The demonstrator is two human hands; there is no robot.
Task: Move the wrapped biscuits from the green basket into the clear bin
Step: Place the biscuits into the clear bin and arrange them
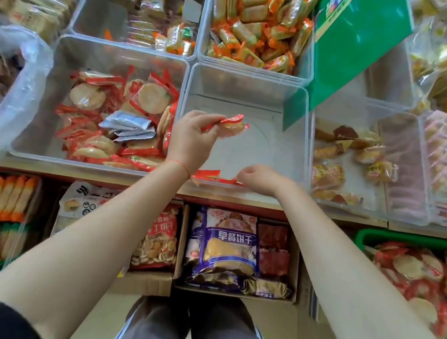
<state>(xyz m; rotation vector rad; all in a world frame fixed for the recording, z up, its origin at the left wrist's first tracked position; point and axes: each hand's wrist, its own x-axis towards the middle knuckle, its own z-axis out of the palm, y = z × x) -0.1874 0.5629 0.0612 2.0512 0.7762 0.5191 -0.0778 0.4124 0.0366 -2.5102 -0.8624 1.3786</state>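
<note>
My left hand (192, 139) holds a round biscuit in a red-edged clear wrapper (230, 125) above the clear bin (245, 89) in the middle of the shelf. My right hand (258, 177) is lower, at the bin's near wall, its fingers closed on red-wrapped biscuits (210, 174) lying along the bin's front. The rest of the bin's floor is bare. The green basket (362, 236) stands low at the right edge, piled with several of the same wrapped biscuits (417, 271).
The clear bin (58, 65) to the left holds many red-wrapped biscuits. Behind is a bin of orange-wrapped snacks (259, 25). A green sign (357, 44) leans over the right rear corner. Cartons of bagged biscuits (231, 251) sit below the shelf edge.
</note>
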